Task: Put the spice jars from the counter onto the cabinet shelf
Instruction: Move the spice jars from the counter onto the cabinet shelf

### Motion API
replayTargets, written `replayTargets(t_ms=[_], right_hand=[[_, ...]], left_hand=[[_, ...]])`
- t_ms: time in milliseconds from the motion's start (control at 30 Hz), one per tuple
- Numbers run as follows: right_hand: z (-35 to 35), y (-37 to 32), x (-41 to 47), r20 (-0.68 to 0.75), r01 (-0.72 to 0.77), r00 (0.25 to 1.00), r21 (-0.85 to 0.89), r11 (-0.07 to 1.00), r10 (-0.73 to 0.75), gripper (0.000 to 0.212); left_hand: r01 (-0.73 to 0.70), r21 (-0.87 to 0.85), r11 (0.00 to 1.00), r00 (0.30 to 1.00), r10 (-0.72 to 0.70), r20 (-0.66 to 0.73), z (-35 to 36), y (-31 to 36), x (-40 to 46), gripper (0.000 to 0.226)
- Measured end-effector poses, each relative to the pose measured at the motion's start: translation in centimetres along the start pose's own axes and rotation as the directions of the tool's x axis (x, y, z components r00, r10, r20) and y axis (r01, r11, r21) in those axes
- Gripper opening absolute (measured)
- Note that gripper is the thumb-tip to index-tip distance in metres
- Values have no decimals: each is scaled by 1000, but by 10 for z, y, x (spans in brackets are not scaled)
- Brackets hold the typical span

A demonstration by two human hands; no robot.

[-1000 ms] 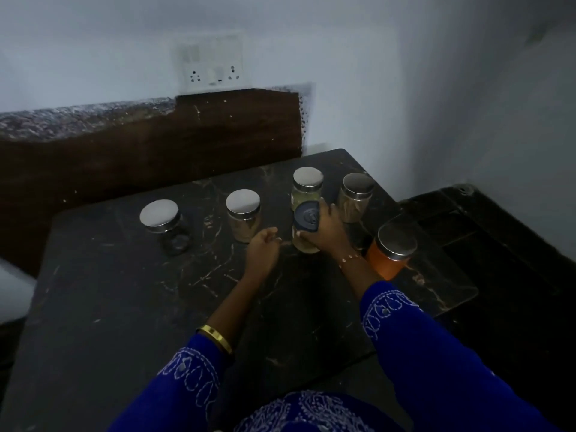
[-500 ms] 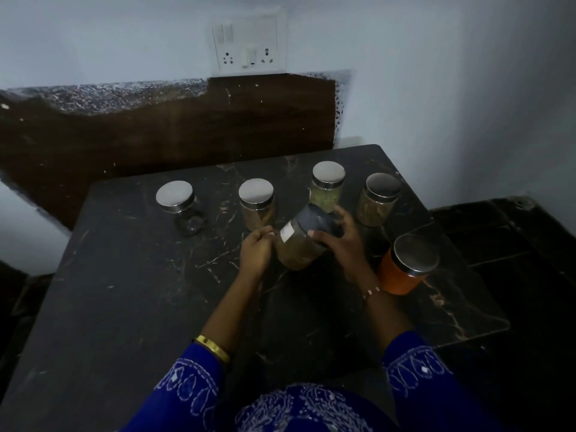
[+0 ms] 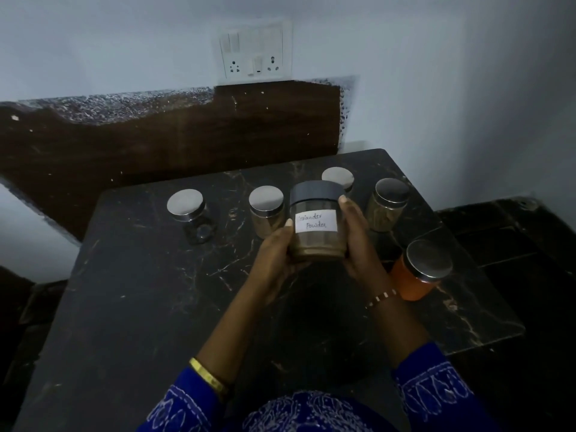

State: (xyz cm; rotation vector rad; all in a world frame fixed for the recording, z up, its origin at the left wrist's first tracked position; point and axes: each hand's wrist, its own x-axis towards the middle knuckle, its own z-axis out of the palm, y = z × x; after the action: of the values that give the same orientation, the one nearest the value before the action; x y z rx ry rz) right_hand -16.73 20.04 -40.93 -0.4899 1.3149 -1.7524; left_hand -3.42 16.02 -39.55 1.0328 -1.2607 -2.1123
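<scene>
Since the earlier frame, the dark-lidded jar (image 3: 316, 224) has gone from tilted, with only the right hand around it, to upright and lifted clear of the desk (image 3: 131, 300), with both hands on it. I have the left hand (image 3: 276, 255) cupped against the jar's left side and lower edge, thumb up beside the label. The right hand (image 3: 355, 241) wraps the right side, fingertip reaching the lid's rim. The white label faces me and seems to read coriander powder; brown powder fills the lower part.

Key relation: the jar sits directly between the two hands, neither hand nearer than the other. Its long axis runs vertical, lid up. It hangs above the desk's middle, in front of the far row.

Five more jars stand on the desk. From left: a steel-lidded jar (image 3: 190, 213) with dark contents, a second jar (image 3: 266, 210) just left of the held one, a third (image 3: 338, 177) partly hidden behind the held lid, a fourth (image 3: 388, 204) to the right, and an orange jar (image 3: 419, 269) near the right edge, close to my right wrist.

No cabinet shelf is in view, so I cannot tell which way the carry must go. In my judgement, the next move needs the jar kept upright and swung clear of the orange jar.
</scene>
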Motion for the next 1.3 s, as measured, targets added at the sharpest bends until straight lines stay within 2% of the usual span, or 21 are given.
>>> replayTargets(t_ms=[133, 267, 367, 567, 667, 733, 833, 933, 1033, 1133, 1300], right_hand=[[15, 2, -3, -94, 55, 993, -149, 987, -70, 37], [32, -6, -4, -107, 78, 990, -135, 988, -92, 24], [44, -10, -9, -110, 102, 987, -164, 981, -121, 30], [55, -20, -21, -58, 137, 987, -202, 970, -152, 18], [56, -32, -18, -40, 146, 987, -194, 970, -157, 34], [59, -45, -12, -1, 193, 981, -179, 965, -196, 37], [66, -77, 5, 97, 273, 961, -166, 948, -260, 23], [81, -121, 27, 217, 356, 923, -175, 918, -317, 22], [104, -175, 44, 307, 480, 859, -200, 854, -410, 37], [132, -233, 52, 396, 623, 762, -234, 747, -512, 44], [177, -318, 56, 448, 801, 586, -191, 568, -676, 55]], left_hand=[[-120, 54, 991, 993, 121, -10, -15, 10, 0, 36], [-186, 55, 981, 981, 182, 60, -27, 25, -5, 34], [-222, 58, 973, 973, 218, 80, -36, 32, -7, 39], [-234, 32, 972, 969, 231, 93, -43, 41, -1, 43], [-278, 58, 959, 955, 270, 125, -36, 55, 4, 40], [-315, 57, 948, 945, 307, 109, -28, 70, 7, 39], [-416, 92, 905, 909, 412, 60, -13, 101, 15, 37], [-524, 177, 833, 850, 526, 39, 3, 145, 17, 44], [-622, 195, 758, 774, 633, 8, 16, 196, 18, 45], [-729, 277, 626, 647, 762, -22, 28, 254, 16, 45], [-851, 401, 339, 377, 926, 17, 46, 344, -3, 36]])
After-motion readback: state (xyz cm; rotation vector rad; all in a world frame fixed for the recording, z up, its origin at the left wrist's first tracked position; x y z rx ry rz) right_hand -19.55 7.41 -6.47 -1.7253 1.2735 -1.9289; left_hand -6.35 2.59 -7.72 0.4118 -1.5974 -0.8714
